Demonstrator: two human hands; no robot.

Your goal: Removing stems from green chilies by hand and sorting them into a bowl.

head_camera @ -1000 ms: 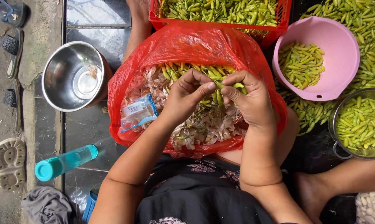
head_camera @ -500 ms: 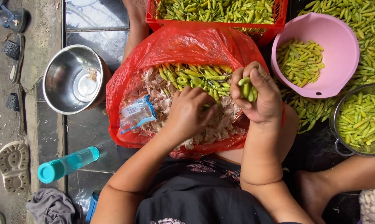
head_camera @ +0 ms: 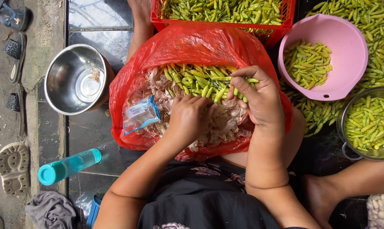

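**Hands sorting green chilies in a red bag**

We see the right hand (head_camera: 260, 99) with its grip closed on a small bunch of green chilies (head_camera: 242, 90), raised just over the red plastic bag (head_camera: 192, 46) on the lap. The left hand (head_camera: 191, 118) sits just beside that grip, to its left, fingers curled down into the pale husks and stems (head_camera: 219, 127) in the bag; we cannot tell if it holds anything. The loose chili pile (head_camera: 196, 80) lies right under and left of the right grip, touching the husks. A small clear packet (head_camera: 140, 113) lies in the bag left of the left hand. Beyond the grip is a red crate (head_camera: 285, 21) of chilies; to its right a pink bowl (head_camera: 349, 63) and a metal strainer (head_camera: 342, 127), both with chilies. Well left: steel bowl (head_camera: 60, 85) and teal bottle (head_camera: 69, 166) on the floor.
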